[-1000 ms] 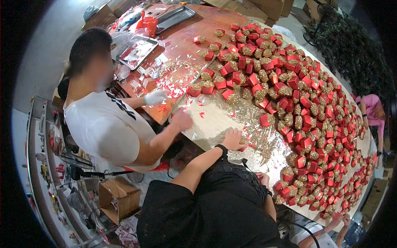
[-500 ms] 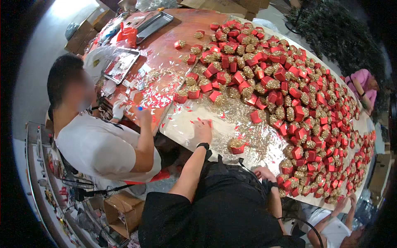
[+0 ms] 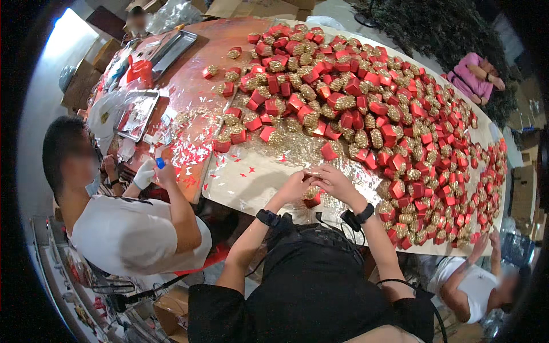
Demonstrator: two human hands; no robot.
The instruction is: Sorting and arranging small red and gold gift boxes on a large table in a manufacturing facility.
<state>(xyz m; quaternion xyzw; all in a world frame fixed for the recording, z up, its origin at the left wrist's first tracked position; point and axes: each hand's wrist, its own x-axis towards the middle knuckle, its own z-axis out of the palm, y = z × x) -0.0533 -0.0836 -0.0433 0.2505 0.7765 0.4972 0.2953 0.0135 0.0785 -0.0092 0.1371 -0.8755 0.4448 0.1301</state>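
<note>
My left hand point(image 3: 296, 186) and my right hand point(image 3: 335, 183) meet above the near edge of the board. Their fingertips are pinched together, and whatever is between them is too small to make out. Right beneath the fingers sits one red pot-shaped ornament with a glittery gold top point(image 3: 311, 200), partly covered by my hands. Small red cut-out pieces point(image 3: 251, 170) lie scattered on the pale board point(image 3: 229, 186) left of my left hand. Beyond my hands spreads a large heap of the same red and gold ornaments point(image 3: 343, 103).
A co-worker in a white shirt point(image 3: 131, 234) works at my left, with one white glove point(image 3: 144, 174). White and red scraps cover the orange table point(image 3: 197, 114) by metal trays point(image 3: 174, 52). Other people in pink point(image 3: 472, 80) and white point(image 3: 472, 286) are at the right.
My left hand has lifted off the red pieces and moved right. My right hand has come up from the table edge, so both now meet over the single ornament. The view has shifted.
</note>
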